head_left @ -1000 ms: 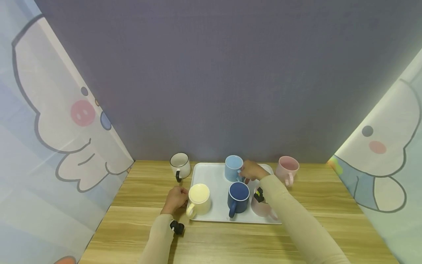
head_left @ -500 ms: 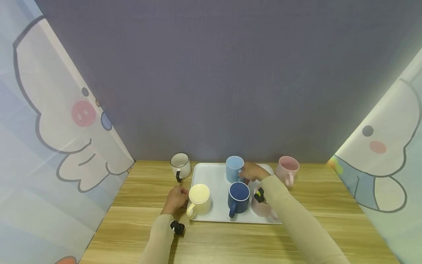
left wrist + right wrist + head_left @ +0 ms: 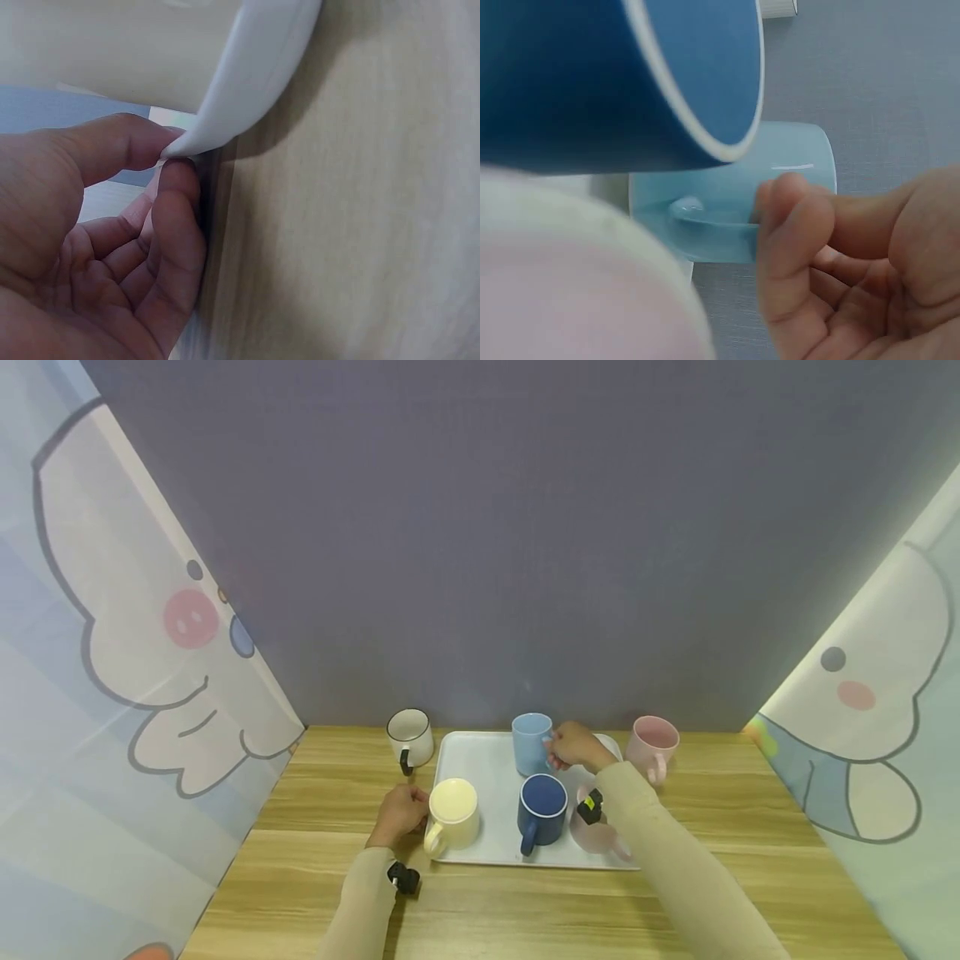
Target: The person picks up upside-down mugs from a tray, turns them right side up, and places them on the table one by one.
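Tray [image 3: 491, 777] pinched by left hand [image 3: 400, 812], light blue mug [image 3: 527, 752] by right hand [image 3: 579, 747]

A grey wall [image 3: 480, 543] fills the upper middle of the head view, and a wooden table [image 3: 480, 914] lies below it. The tray is at the lower middle. Its bare white surface runs from the upper left corner down between the yellow mug [image 3: 461, 831] and the dark blue mug [image 3: 546, 827]; wood extends at both sides and below the near rim. The right sleeve [image 3: 675, 860] covers the lower right corner of the tray and part of the pink mug on the tray [image 3: 592, 837]. Just outside the rim stand a white mug [image 3: 416, 749] at upper left and another pink mug [image 3: 648, 747] at upper right.

The light blue mug is upright over the far part of the tray; I cannot tell whether its base touches. In the right wrist view, the dark blue mug hides some of its body, and a blurred pink form cuts the lower left.

The right hand is nearly closed, with thumb and fingers on the handle [image 3: 716, 225]; the fingertips hide the end of this handle. The left hand has a narrow grip, thumb above the tray rim, index finger under it, the other fingers bent.
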A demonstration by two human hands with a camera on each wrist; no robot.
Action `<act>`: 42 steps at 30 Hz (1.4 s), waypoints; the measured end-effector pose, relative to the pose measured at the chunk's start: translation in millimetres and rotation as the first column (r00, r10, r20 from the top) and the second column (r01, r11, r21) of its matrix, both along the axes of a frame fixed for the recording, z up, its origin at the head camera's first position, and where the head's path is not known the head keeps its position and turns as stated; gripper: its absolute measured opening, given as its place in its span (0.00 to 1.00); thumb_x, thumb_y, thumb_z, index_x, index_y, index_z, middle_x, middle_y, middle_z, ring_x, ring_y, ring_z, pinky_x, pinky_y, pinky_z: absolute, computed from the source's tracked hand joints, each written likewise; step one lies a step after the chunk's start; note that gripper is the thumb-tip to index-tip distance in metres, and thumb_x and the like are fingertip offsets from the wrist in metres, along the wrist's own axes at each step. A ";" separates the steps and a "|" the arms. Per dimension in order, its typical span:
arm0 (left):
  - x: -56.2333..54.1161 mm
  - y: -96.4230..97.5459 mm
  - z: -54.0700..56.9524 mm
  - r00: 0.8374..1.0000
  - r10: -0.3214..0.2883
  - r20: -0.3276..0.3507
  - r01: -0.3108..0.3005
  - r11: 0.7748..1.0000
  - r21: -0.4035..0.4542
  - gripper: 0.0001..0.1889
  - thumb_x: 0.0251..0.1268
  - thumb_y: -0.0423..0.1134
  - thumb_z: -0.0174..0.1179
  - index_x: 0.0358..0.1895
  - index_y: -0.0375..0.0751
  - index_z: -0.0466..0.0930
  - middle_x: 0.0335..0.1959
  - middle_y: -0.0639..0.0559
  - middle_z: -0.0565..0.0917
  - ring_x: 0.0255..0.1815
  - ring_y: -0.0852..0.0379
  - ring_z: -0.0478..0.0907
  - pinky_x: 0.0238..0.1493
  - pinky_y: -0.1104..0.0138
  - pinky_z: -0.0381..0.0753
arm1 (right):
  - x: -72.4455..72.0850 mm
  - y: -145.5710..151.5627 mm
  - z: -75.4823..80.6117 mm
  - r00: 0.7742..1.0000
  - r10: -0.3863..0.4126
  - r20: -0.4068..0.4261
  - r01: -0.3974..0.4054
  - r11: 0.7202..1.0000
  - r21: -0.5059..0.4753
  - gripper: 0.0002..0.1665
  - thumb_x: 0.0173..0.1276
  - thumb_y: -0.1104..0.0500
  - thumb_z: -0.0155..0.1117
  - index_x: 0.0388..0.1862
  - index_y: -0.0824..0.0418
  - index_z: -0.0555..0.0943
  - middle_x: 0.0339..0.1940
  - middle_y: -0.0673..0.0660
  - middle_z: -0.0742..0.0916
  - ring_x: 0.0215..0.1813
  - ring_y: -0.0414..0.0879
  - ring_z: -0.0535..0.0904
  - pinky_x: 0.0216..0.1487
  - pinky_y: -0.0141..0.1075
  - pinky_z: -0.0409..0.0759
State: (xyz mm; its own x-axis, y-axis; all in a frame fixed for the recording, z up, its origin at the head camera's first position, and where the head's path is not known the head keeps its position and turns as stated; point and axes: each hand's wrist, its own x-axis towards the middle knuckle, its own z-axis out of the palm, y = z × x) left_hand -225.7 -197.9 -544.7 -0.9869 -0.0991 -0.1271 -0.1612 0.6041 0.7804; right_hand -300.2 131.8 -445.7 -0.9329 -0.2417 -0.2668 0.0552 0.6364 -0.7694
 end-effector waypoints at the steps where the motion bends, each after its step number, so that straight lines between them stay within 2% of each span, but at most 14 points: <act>1: 0.0 -0.1 0.1 1.000 0.000 0.000 0.000 1.000 0.002 0.05 0.65 0.32 0.63 0.34 0.32 0.84 0.20 0.48 0.82 0.18 0.60 0.78 0.22 0.70 0.78 | 0.1 0.2 -0.7 1.000 -0.011 0.000 0.011 1.000 -0.009 0.19 0.76 0.64 0.56 0.21 0.58 0.72 0.18 0.52 0.81 0.22 0.39 0.77 0.26 0.28 0.78; 5: 0.1 -0.6 -1.1 1.000 -0.008 -0.013 0.008 1.000 0.007 0.05 0.65 0.32 0.63 0.33 0.32 0.84 0.19 0.48 0.81 0.17 0.60 0.77 0.22 0.69 0.78 | 1.4 1.4 -3.5 0.999 -0.042 -0.017 0.042 0.999 -0.028 0.19 0.77 0.64 0.57 0.21 0.59 0.72 0.20 0.53 0.83 0.22 0.39 0.78 0.27 0.29 0.80; 10: 0.8 -0.2 -1.5 1.000 0.004 -0.007 -0.003 1.000 0.014 0.05 0.64 0.32 0.63 0.32 0.33 0.84 0.18 0.50 0.81 0.18 0.60 0.77 0.23 0.70 0.77 | 5.2 3.0 -2.0 0.996 -0.062 -0.062 0.060 0.997 -0.043 0.14 0.77 0.63 0.56 0.29 0.66 0.77 0.24 0.54 0.84 0.24 0.39 0.79 0.29 0.30 0.82; 15: 1.7 -0.8 -1.7 1.000 -0.002 -0.008 0.002 1.000 0.012 0.05 0.64 0.32 0.64 0.33 0.33 0.84 0.19 0.49 0.81 0.19 0.59 0.77 0.23 0.69 0.77 | 11.1 5.6 2.6 0.989 -0.092 -0.113 0.082 0.993 -0.088 0.13 0.78 0.64 0.53 0.34 0.69 0.78 0.26 0.57 0.84 0.24 0.39 0.78 0.29 0.30 0.82; 26: 1.2 -1.4 -2.1 1.000 0.003 -0.004 -0.003 1.000 0.017 0.05 0.64 0.33 0.64 0.33 0.33 0.84 0.20 0.49 0.81 0.19 0.59 0.77 0.23 0.69 0.78 | 24.8 11.9 9.8 0.971 -0.206 -0.124 0.172 0.956 -0.236 0.11 0.80 0.65 0.51 0.45 0.74 0.76 0.30 0.59 0.84 0.27 0.39 0.78 0.30 0.29 0.81; 30: 0.5 -1.5 -3.5 1.000 0.006 -0.006 -0.006 1.000 0.008 0.05 0.64 0.33 0.64 0.33 0.33 0.84 0.20 0.49 0.81 0.19 0.59 0.77 0.23 0.69 0.77 | 29.4 13.4 15.1 0.964 -0.229 -0.135 0.188 0.946 -0.263 0.11 0.80 0.64 0.52 0.44 0.74 0.76 0.30 0.58 0.83 0.28 0.39 0.78 0.30 0.28 0.81; 42: 0.7 -0.6 -1.7 1.000 0.006 -0.003 -0.006 1.000 -0.006 0.05 0.64 0.34 0.64 0.33 0.34 0.84 0.19 0.50 0.81 0.18 0.59 0.76 0.22 0.69 0.76 | 42.6 10.1 20.4 0.940 -0.266 -0.213 0.211 0.945 -0.248 0.10 0.80 0.63 0.54 0.43 0.72 0.77 0.30 0.57 0.83 0.28 0.40 0.78 0.30 0.29 0.80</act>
